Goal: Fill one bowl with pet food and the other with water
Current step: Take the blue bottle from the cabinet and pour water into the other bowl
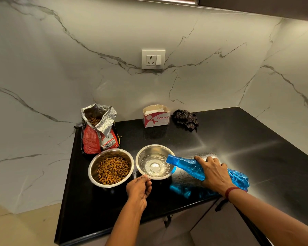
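Black counter (238, 139): two steel bowls side by side, blue bottle tipped over the right one

At the back we list an open foil pet food bag (98, 128) showing kibble inside, a tissue box (156, 116), a crumpled dark cloth (185, 119) and a wall socket (153, 59) above; nothing of these blocks the bowls. The left bowl (91, 168) holds brown kibble (113, 170). The right bowl (153, 150) holds shallow clear water (155, 167). Our left hand (139, 189) pinches its near rim with curled fingers. Our right hand (214, 173) wraps its fingers over the blue bottle (187, 166), whose mouth is at the bowl's right rim
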